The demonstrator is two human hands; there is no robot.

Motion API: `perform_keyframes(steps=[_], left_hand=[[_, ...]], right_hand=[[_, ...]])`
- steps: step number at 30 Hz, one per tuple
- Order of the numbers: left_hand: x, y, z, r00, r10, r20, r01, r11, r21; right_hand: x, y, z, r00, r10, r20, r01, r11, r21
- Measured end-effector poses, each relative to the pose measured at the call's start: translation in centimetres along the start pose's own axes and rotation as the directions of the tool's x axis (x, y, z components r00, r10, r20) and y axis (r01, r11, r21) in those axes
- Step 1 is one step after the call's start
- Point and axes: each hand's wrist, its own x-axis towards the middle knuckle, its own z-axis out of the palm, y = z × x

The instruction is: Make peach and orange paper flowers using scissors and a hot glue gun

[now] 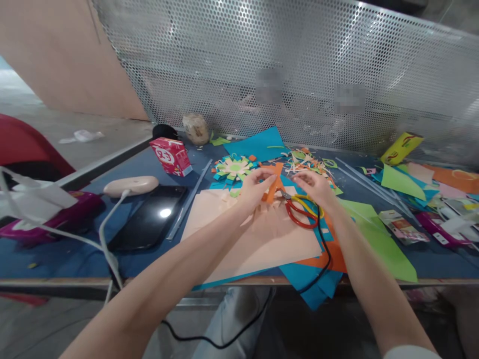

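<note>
A short orange paper strip (277,171) is pinched between the thumb and fingers of my left hand (257,187), above a stack of peach paper sheets (239,244). My right hand (314,187) is just to its right, fingers loosely bent and a little apart, with nothing visible in them. Scissors (302,219) with red and yellow handles lie under my right hand, blades towards the strip. Behind my left hand lies a paper flower (235,168) with fringed blue, peach and green layers. Paper scraps (312,162) are heaped behind my right hand.
A black phone (149,217), white power bank (130,186) and pink box (171,156) stand left. Green paper (385,244), a yellow box (402,148) and plastic strips (374,187) lie right. A black cable (325,249) hangs over the front edge. Perforated metal panel (299,60) borders the back.
</note>
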Motion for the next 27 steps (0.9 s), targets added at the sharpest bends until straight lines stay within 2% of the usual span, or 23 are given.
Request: perform_keyframes(steps=[2, 3, 6, 8, 10, 15, 17, 19, 21, 24, 26, 27], left_hand=[[-0.3, 0.2, 0.3, 0.999, -0.046, 0.004, 0.046, 0.997, -0.056], [-0.5, 0.4, 0.4, 0.997, -0.071, 0.008, 0.071, 0.994, -0.083], [-0.8, 0.8, 0.7, 0.99, -0.136, 0.025, 0.138, 0.983, -0.125], [-1.0, 1.0, 0.8, 0.987, -0.159, 0.037, 0.163, 0.978, -0.13], [-1.1, 1.1, 0.8, 0.983, -0.179, 0.044, 0.184, 0.974, -0.135], [-1.2, 0.4, 0.6, 0.967, -0.237, 0.095, 0.249, 0.958, -0.14], [-1.2, 0.2, 0.6, 0.973, -0.201, 0.115, 0.215, 0.969, -0.125], [-1.0, 0.5, 0.5, 0.972, -0.178, 0.151, 0.188, 0.981, -0.051], [-0.5, 1.3, 0.1, 0.945, -0.23, 0.231, 0.212, 0.972, 0.103], [0.6, 3.2, -1.7, 0.845, -0.382, 0.374, 0.247, 0.899, 0.361], [1.6, 4.2, -3.5, 0.811, -0.456, 0.367, 0.213, 0.814, 0.54], [2.1, 4.4, -4.4, 0.824, -0.443, 0.352, 0.161, 0.78, 0.605]], right_hand=[[-0.3, -0.6, 1.3, 0.995, -0.046, 0.092, 0.044, 0.999, 0.032], [-0.4, -0.8, 1.7, 0.993, -0.078, 0.09, 0.079, 0.997, -0.007], [-0.8, -1.1, 2.3, 0.98, -0.197, 0.004, 0.195, 0.965, -0.177], [-1.0, -1.2, 2.2, 0.964, -0.258, -0.065, 0.237, 0.942, -0.236], [-1.3, -1.3, 2.0, 0.952, -0.296, -0.078, 0.265, 0.924, -0.275], [-1.7, -1.3, 2.0, 0.903, -0.419, 0.098, 0.424, 0.827, -0.37], [-1.6, -1.2, 2.2, 0.88, -0.464, 0.103, 0.472, 0.827, -0.305], [-1.5, -1.1, 2.2, 0.888, -0.458, 0.047, 0.459, 0.872, -0.169], [-1.4, -1.2, 2.2, 0.929, -0.369, -0.019, 0.369, 0.929, 0.03], [-1.3, -1.5, 2.0, 0.983, -0.153, -0.098, 0.176, 0.931, 0.318], [-1.0, -1.6, 1.7, 0.98, -0.052, -0.19, 0.131, 0.893, 0.432], [-0.8, -1.6, 1.6, 0.97, -0.02, -0.241, 0.133, 0.875, 0.465]])
